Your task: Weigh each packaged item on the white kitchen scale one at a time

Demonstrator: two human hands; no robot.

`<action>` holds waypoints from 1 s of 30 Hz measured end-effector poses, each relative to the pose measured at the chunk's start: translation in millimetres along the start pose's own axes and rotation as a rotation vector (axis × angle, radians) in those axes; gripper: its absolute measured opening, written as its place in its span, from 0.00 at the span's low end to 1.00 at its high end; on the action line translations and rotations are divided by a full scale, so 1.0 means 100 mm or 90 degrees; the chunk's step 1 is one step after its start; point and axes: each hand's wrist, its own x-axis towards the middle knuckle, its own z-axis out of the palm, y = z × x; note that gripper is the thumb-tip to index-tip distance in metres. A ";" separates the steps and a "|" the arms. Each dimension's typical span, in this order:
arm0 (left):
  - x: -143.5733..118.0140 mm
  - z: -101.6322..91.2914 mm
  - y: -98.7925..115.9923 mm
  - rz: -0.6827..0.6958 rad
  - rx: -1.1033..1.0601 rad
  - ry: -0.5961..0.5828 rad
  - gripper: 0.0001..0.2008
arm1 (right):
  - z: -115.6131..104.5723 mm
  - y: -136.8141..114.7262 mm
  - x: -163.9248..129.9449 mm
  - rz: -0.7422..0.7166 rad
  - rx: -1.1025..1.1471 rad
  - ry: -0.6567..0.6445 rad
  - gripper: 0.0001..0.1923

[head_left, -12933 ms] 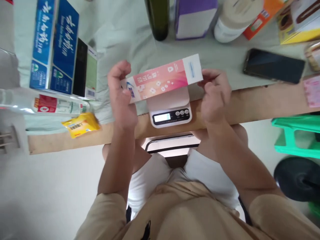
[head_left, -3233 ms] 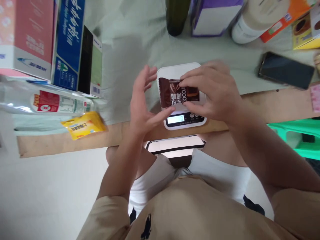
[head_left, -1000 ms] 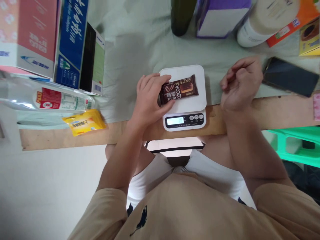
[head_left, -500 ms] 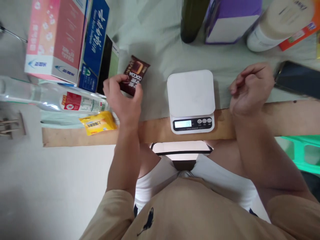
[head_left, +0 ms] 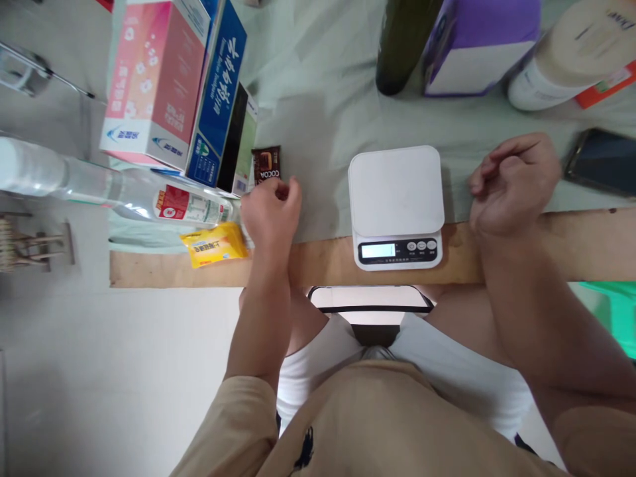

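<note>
The fingers point(head_left: 283, 191) of the left hand point(head_left: 269, 213) are curled loosely inward, and they touch or almost touch the lower edge of a brown cocoa snack packet point(head_left: 266, 165); I cannot tell if they pinch it or have let it go. The packet lies flat on the pale green cloth point(head_left: 318, 99) of the counter point(head_left: 322, 255), at 12 o'clock from the left hand. It lies just beside a black and green box point(head_left: 238, 142), which leans on a blue box point(head_left: 216, 93) and a pink box point(head_left: 152, 83).

At 9 o'clock from the left hand lies a clear plastic bottle point(head_left: 114, 192) with a red label, on its side. Just below it, at 8 o'clock, is a yellow sachet point(head_left: 214, 244).

The right hand point(head_left: 514, 185) is a loose fist and holds nothing visible. Its wrist rests on the wooden edge of the counter. At 9 o'clock from it stands a white kitchen scale point(head_left: 396, 205), with a bare platform and a lit display.

At 3 o'clock from the right hand lies a dark phone point(head_left: 603, 162). At the far edge stand a dark green bottle point(head_left: 402, 40), a purple box point(head_left: 479, 43) and a white jar point(head_left: 571, 53).
</note>
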 end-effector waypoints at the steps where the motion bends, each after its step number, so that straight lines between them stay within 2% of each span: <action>1: -0.02 -0.01 0.00 -0.006 0.001 -0.002 0.17 | 0.00 0.00 0.00 0.002 -0.003 0.002 0.03; 6: 0.02 0.03 -0.07 -0.014 -0.047 0.017 0.12 | 0.02 0.01 0.00 0.000 0.017 0.002 0.04; 10: 0.04 0.05 -0.09 0.045 -0.043 0.037 0.13 | -0.01 0.03 0.00 -0.021 0.044 -0.016 0.04; 13: 0.00 0.02 -0.05 0.079 -0.011 0.000 0.17 | -0.03 0.02 0.00 -0.015 0.031 -0.044 0.03; 15: -0.02 0.01 -0.03 0.058 0.005 -0.045 0.18 | -0.04 0.01 -0.01 -0.021 0.030 -0.048 0.02; 17: -0.03 0.02 -0.04 0.039 0.003 -0.055 0.15 | -0.05 0.01 -0.01 -0.032 0.040 -0.044 0.02; 20: 0.00 0.05 -0.10 0.042 -0.031 -0.023 0.10 | -0.05 0.02 0.00 -0.038 0.044 -0.057 0.03; 28: 0.06 0.10 -0.16 0.103 -0.080 0.041 0.07 | -0.07 0.05 0.00 -0.042 0.020 -0.068 0.03; 30: 0.05 0.08 -0.15 0.131 -0.103 0.036 0.12 | -0.07 0.06 0.00 -0.044 0.020 -0.059 0.02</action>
